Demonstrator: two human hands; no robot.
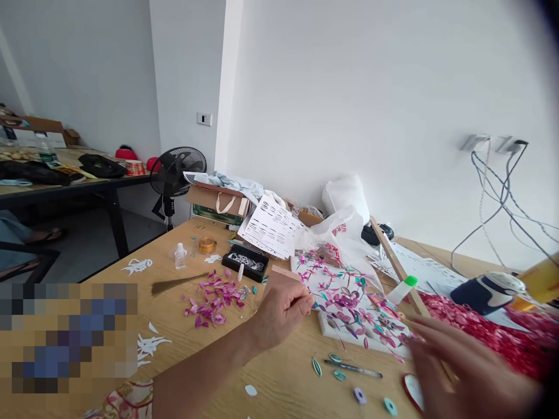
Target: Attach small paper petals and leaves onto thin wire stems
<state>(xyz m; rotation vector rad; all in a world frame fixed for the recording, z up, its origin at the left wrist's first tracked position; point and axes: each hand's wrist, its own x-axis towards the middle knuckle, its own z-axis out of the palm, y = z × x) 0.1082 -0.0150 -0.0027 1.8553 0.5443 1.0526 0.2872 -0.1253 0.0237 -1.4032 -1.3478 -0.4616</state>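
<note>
My left hand [283, 308] is closed above the middle of the wooden table, fingers curled in; whatever it may hold is hidden. Just behind it shows a flat tan piece [285, 273]. My right hand [467, 364], smeared by motion, reaches in at the lower right, so its grip is unclear. Between the hands, sprays of pink, purple and teal flowers [349, 299] lie on a white pad [332, 327]. A dark pen-like tool [353, 368] and green leaf pieces [317, 366] lie in front. Loose magenta petals [213, 299] are scattered left of my left hand.
A black tray [245, 263], small clear bottle [180, 256] and printed sheet [269, 227] stand farther back. Thread spools [359, 396] lie near the front. At right are a green-capped bottle [402, 289], wooden bar [395, 256] and red-pink heap [471, 331]. A fan [177, 169] stands behind.
</note>
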